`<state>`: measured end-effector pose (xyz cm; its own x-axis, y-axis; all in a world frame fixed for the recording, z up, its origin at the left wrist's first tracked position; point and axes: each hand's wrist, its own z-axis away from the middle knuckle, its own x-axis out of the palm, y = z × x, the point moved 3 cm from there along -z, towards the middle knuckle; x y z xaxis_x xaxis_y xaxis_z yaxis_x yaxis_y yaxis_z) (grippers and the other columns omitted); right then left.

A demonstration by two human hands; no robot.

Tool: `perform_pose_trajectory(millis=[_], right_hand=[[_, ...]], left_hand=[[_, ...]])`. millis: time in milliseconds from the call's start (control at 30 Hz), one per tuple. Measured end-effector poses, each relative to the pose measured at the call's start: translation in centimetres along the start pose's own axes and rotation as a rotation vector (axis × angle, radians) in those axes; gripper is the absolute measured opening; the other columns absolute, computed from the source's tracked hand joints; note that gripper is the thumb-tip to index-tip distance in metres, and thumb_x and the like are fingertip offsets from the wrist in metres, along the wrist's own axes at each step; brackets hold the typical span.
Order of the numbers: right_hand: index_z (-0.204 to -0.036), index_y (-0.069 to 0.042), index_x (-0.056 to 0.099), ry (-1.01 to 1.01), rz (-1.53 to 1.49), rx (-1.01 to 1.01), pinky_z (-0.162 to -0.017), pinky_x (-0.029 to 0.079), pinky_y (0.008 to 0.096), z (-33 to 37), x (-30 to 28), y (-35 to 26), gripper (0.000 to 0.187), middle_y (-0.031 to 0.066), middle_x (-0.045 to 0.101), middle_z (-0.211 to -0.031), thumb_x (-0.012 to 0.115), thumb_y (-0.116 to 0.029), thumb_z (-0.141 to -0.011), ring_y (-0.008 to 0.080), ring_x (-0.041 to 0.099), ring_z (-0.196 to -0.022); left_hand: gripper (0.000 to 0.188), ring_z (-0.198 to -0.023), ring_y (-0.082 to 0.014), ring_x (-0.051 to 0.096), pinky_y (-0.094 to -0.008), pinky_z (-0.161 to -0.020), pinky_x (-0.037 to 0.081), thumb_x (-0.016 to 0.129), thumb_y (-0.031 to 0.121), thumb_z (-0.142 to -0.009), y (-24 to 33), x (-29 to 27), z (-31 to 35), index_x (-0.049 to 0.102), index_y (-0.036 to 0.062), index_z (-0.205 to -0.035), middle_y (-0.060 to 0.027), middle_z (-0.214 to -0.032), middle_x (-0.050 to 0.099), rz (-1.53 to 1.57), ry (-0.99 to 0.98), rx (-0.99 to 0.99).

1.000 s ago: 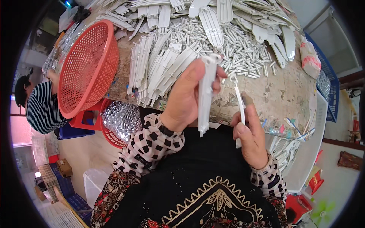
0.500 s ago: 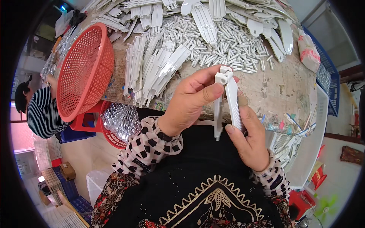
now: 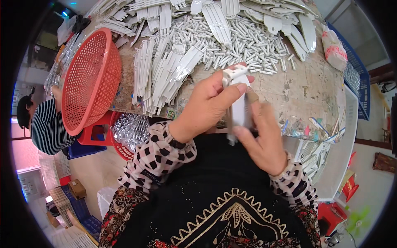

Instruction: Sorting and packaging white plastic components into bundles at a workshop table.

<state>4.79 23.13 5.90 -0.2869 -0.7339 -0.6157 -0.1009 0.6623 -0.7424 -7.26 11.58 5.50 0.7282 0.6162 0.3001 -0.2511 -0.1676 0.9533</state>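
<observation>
Worn counter (image 3: 304, 97). Left hand (image 3: 204, 107) grasping white parts (image 3: 237, 105), centre, just off counter's near edge; right hand (image 3: 264, 138) by their lower end, blurred, grip unclear. Pins (image 3: 260, 48), 12 o'clock; slats (image 3: 171, 74), 10; red basket (image 3: 112, 68), 9.

Just left of the large red basket (image 3: 89, 82) is a person in a striped shirt (image 3: 53, 127). Below it lie shiny silvery pieces (image 3: 130, 129) and, lower, a cardboard box (image 3: 77, 189). Well to its right are a white-and-red package (image 3: 335, 51), a blue crate (image 3: 364, 99) and a green fan (image 3: 358, 223).
</observation>
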Motion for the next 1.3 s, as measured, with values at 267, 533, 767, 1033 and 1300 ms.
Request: perform_pose_trajectory(millis=[267,533,767,1033,1300], right_hand=[[-0.102,0.001,0.06,-0.118,-0.202,-0.085,-0.076,0.043,0.0308,-2.0,-2.7,0.8,0.016,0.0113,0.055,-0.093,0.061,-0.008,-0.089,0.0241,0.054,-0.084],[-0.094,0.001,0.058,-0.043,-0.285,0.016,-0.067,0.044,0.0319,-1.4,-1.6,2.0,0.012,0.0122,0.052,-0.082,0.065,-0.003,-0.085,0.0262,0.054,-0.074],[-0.108,0.003,0.056,-0.724,-1.421,-0.383,-0.078,0.044,0.0444,-2.1,-3.2,-7.0,0.038,0.0184,0.058,-0.101,0.064,-0.029,-0.088,0.0321,0.055,-0.091],[-0.108,0.004,0.054,-0.667,-1.467,-0.399,-0.072,0.044,0.0412,0.0,-3.1,-8.0,0.043,0.0165,0.059,-0.095,0.064,-0.032,-0.088,0.0307,0.055,-0.084],[-0.101,0.003,0.058,-0.806,-1.473,-0.376,-0.065,0.044,0.033,-0.5,-1.5,-8.4,0.036,0.0095,0.062,-0.086,0.067,-0.029,-0.087,0.0197,0.056,-0.077]], left_hand=[[0.087,-0.066,-0.0033,0.041,-0.019,-0.057,0.035,0.059,0.005,-0.089,0.3,0.3,1.4,-0.001,0.005,-0.153,0.0001,-0.09,0.052,-0.452,-0.414,-0.152],[0.05,-0.077,-0.0158,0.06,-0.0296,-0.069,0.047,0.065,0.022,-0.087,-2.4,-1.0,3.1,0.05,-0.0005,-0.128,-0.0104,-0.083,0.063,-0.539,-0.38,-0.25],[0.03,-0.088,-0.0101,0.06,-0.0252,-0.077,0.047,0.063,0.014,-0.09,-2.9,-1.8,3.7,0.058,-0.0011,-0.115,-0.0039,-0.096,0.066,-0.341,-0.189,-0.368],[0.032,-0.085,-0.0099,0.06,-0.0245,-0.076,0.047,0.062,0.012,-0.087,-3.8,-1.7,3.7,0.058,-0.0008,-0.117,-0.0035,-0.094,0.066,-0.414,-0.133,-0.382],[0.031,-0.087,-0.0091,0.058,-0.0244,-0.077,0.046,0.061,0.013,-0.088,-3.7,-2.3,4.1,0.058,-0.0016,-0.115,-0.0033,-0.096,0.064,-0.438,-0.083,-0.359]])
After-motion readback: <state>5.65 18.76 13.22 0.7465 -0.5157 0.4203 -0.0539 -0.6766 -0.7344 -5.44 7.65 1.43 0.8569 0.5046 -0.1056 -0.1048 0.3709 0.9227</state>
